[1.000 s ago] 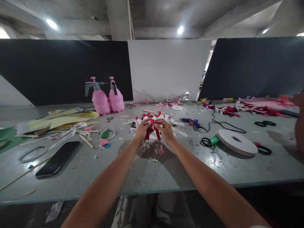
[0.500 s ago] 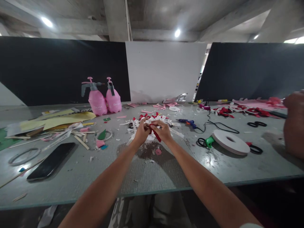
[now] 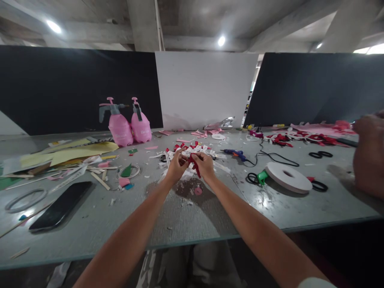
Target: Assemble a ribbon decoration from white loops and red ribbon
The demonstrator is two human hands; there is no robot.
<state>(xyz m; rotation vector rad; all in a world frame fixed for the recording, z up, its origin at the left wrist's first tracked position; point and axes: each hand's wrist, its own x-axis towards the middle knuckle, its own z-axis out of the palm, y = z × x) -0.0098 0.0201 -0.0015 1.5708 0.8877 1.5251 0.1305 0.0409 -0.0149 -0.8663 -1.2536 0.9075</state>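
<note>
A dark red strip of ribbon [image 3: 197,171] is pinched in the fingers of my right hand [image 3: 204,165], its loose end hanging down. My left hand [image 3: 177,164] is close on the left, fingers bent and closed against the near end of the same red ribbon. Behind and beneath both hands lies a heap of white and red ribbon pieces [image 3: 192,149], partly hidden by my fingers. A small pink disc [image 3: 198,191] rests on the table below the hands.
A blue glue gun [image 3: 234,153] with a black cord and a white ribbon roll [image 3: 288,178] lie to the right, near black scissors [image 3: 255,178]. On the left are a phone [image 3: 61,207], paper scraps and two pink spray bottles [image 3: 141,126]. Another person's hand [image 3: 370,154] is at far right.
The ribbon's loose end has swung from slanting right to hanging more steeply between the hands. My right hand has turned slightly. The whole view has shifted a little.
</note>
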